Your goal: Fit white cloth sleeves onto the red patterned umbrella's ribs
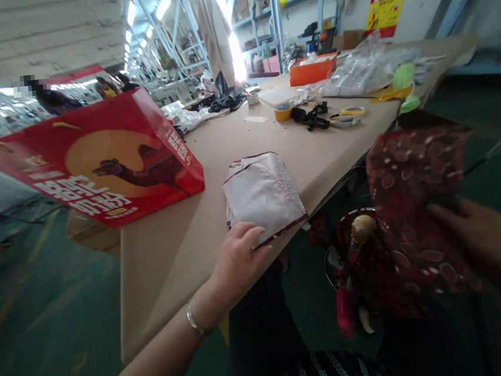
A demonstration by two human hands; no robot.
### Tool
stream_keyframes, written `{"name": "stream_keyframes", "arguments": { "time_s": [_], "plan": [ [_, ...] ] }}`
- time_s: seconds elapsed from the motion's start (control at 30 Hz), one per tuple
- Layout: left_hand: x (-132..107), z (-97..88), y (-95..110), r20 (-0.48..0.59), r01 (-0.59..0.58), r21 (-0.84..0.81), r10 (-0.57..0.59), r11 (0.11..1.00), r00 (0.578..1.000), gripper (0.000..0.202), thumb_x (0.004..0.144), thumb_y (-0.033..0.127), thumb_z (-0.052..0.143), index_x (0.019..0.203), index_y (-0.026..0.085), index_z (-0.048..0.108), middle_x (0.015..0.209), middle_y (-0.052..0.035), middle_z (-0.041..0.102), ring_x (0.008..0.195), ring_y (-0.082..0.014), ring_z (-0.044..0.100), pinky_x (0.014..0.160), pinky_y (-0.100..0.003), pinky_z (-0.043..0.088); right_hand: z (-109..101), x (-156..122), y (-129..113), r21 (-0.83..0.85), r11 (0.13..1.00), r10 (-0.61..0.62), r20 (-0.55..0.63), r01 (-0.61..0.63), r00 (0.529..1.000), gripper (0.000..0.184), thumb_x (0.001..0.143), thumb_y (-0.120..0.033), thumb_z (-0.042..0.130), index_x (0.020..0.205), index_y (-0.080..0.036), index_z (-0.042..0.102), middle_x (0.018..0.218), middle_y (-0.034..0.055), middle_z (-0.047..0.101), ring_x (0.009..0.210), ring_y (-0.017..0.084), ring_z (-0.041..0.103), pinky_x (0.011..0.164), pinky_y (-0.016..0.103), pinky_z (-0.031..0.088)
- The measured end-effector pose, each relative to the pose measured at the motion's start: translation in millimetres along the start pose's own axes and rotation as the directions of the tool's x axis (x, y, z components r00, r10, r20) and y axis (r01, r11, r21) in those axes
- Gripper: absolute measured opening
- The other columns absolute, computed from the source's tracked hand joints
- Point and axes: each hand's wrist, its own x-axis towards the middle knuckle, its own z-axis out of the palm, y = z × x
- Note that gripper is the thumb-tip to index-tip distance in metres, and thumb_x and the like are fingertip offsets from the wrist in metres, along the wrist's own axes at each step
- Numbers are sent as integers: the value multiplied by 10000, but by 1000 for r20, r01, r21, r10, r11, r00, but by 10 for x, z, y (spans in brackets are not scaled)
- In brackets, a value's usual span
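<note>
My left hand (238, 253) rests at the near edge of the tan table (171, 237), its fingers closed on the corner of a stack of pale grey fabric pieces (262, 194) with dark red trim. My right hand (480, 234) is off the table to the right and grips a dark red patterned cloth (415, 196) that hangs down in front of me. Below the cloth sits a basket (354, 249) of more red fabric with a round tan object on top.
A red printed carton (97, 161) stands on the table's left. Tape rolls (283, 113), black clips (312, 117), an orange box (312, 69), and plastic bags (363, 73) lie at the far end. Blue shelving and distant people are at the back. Green floor surrounds the table.
</note>
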Motion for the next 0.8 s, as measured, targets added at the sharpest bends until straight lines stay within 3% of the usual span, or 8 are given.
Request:
{"name": "stream_keyframes", "arguments": {
  "time_s": [0.13,0.27,0.43,0.53,0.6,0.67,0.73,0.8],
  "plan": [
    [-252,234,-2,50,-6,334,-11,943,999,251,828,226,599,1074,174,597,1068,-113,599,1086,-288,484,926,-451,420,387,115,1106,-255,966,-31,65,47,997,413,666,-543,590,886,-211,698,786,112,714,732,308,664,645,405,511],
    [-178,312,-43,46,5,407,-26,913,999,178,876,236,532,1025,176,608,1019,-104,618,1035,-275,501,880,-415,412,586,323,1713,-526,850,36,30,-15,999,522,675,-530,525,993,-144,673,884,159,698,819,338,646,744,444,489],
    [-144,294,-105,74,-4,418,-29,909,997,164,897,270,512,970,181,628,946,-90,637,960,-258,522,861,-415,396,451,323,1608,-461,883,-150,-104,86,983,580,745,-537,468,1148,-137,588,1109,165,640,919,301,627,813,426,480],
    [-187,290,-62,53,-5,462,-22,887,998,330,830,367,614,1096,172,596,1075,-126,612,1072,-311,478,897,-456,367,483,-116,1191,-380,857,-361,41,349,931,358,812,-481,458,972,-212,631,896,88,681,782,241,637,729,358,492],
    [-197,307,-34,54,-19,501,-10,865,998,277,842,324,598,1076,176,599,1067,-124,613,1083,-318,472,896,-455,357,634,-516,849,-248,755,-530,314,607,788,222,859,-392,476,827,-235,629,755,56,657,680,194,609,641,306,479],
    [-182,322,-28,54,-34,521,7,853,999,152,874,239,537,992,185,617,988,-105,628,1029,-292,499,879,-434,359,853,-865,506,-56,586,-669,529,809,522,166,895,-275,476,825,-231,620,727,37,623,678,168,569,641,293,459],
    [-152,311,-44,48,-40,517,18,855,999,126,885,185,496,893,189,621,897,-87,634,955,-266,524,852,-409,369,1076,-1064,182,79,447,-757,564,891,329,136,902,-213,486,839,-214,607,750,34,608,729,166,547,688,306,454],
    [-120,258,-67,44,-40,498,22,866,999,152,888,162,477,820,186,611,818,-75,629,864,-245,537,805,-384,389,1255,-1098,-126,130,361,-824,508,923,250,114,903,-191,496,862,-200,602,799,42,611,804,174,539,751,323,459]
  ]
}}
